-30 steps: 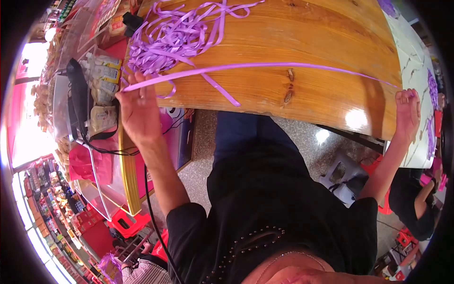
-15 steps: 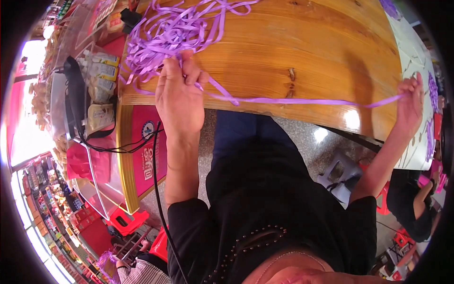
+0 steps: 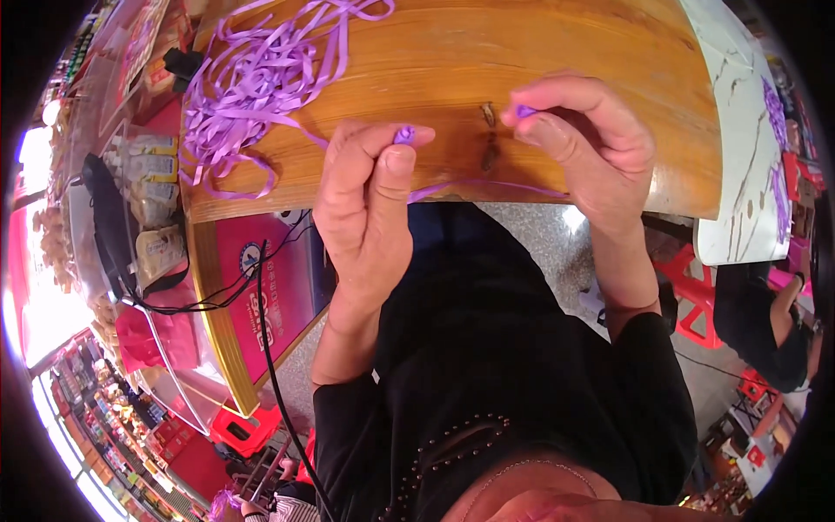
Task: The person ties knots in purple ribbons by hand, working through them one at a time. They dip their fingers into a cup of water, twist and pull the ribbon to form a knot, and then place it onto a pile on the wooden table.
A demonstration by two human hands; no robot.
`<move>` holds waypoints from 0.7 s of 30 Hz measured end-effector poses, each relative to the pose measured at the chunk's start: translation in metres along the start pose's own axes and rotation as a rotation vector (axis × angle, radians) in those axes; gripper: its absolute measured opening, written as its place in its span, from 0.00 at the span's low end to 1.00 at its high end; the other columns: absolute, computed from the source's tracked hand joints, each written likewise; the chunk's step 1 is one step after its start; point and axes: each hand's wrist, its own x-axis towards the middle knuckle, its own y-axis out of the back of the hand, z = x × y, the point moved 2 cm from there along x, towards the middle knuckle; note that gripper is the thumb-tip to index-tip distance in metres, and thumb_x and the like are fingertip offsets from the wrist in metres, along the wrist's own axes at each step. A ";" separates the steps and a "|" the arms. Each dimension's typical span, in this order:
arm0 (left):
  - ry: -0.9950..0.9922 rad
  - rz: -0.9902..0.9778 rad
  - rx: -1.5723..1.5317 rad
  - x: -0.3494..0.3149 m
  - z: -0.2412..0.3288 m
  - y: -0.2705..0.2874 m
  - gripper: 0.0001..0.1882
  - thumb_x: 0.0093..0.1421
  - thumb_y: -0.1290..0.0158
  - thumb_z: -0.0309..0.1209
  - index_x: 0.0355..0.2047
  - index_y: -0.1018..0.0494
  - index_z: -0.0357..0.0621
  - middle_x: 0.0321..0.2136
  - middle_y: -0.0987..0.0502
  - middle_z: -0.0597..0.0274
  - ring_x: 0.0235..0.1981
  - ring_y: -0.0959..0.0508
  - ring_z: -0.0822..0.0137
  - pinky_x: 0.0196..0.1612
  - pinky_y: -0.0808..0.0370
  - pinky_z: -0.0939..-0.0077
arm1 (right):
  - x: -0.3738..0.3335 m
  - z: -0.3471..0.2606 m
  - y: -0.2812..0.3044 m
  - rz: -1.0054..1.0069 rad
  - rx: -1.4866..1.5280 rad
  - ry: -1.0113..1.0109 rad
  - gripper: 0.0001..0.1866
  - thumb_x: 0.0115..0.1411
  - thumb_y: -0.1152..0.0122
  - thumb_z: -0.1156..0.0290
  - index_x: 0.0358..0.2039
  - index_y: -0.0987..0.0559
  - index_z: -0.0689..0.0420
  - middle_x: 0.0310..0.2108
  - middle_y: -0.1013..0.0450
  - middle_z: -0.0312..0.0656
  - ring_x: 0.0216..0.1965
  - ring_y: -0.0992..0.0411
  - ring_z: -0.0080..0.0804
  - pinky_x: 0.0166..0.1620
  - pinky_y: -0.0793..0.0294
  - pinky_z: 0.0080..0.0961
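A small folded or knotted bit of purple ribbon [image 3: 404, 135] shows between the thumb and finger of my left hand [image 3: 357, 204], which is closed in a pinch. My right hand [image 3: 613, 161] pinches another purple end [image 3: 524, 110] between thumb and forefinger, its other fingers curled. Both hands are above the table's near side, with a gap between them. Below them a slack ribbon strand [image 3: 487, 184] runs along the near edge. A loose tangled heap of the same ribbon [image 3: 252, 100] lies left of my left hand, and one strand leads from it toward that hand.
The wooden table [image 3: 417, 70] has a white marbled surface [image 3: 739, 200] at its right, with purple pieces on it. A clear bin with pouches [image 3: 156, 174] stands left. A black cable [image 3: 265, 348] hangs near my left arm. Another person [image 3: 757, 322] and red stools [image 3: 687, 287] are at right.
My right hand has come in from the far right toward my left hand. The ribbon that was stretched between them has gone slack. My left hand has turned, showing the small bit at its fingertips.
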 end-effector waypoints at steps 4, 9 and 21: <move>-0.063 -0.037 0.133 -0.002 0.006 -0.007 0.05 0.59 0.51 0.23 0.33 0.27 0.34 0.27 0.29 0.61 0.28 0.32 0.69 0.31 0.35 0.81 | 0.002 0.000 -0.004 -0.075 -0.134 0.060 0.11 0.52 0.43 0.86 0.38 0.24 0.68 0.32 0.26 0.44 0.35 0.27 0.28 0.41 0.28 0.19; -0.337 -0.035 0.118 0.001 0.002 -0.017 0.05 0.56 0.47 0.21 0.33 0.28 0.33 0.25 0.27 0.59 0.25 0.32 0.65 0.28 0.33 0.76 | -0.006 0.000 -0.010 0.010 0.015 -0.098 0.12 0.50 0.41 0.85 0.37 0.24 0.68 0.32 0.26 0.45 0.35 0.28 0.29 0.40 0.29 0.19; -0.333 -0.119 0.092 -0.002 0.002 -0.022 0.06 0.54 0.45 0.23 0.32 0.28 0.33 0.21 0.29 0.59 0.19 0.34 0.67 0.22 0.37 0.78 | -0.003 0.007 -0.006 -0.104 -0.138 0.131 0.08 0.48 0.37 0.83 0.31 0.20 0.64 0.29 0.26 0.44 0.29 0.26 0.26 0.32 0.27 0.17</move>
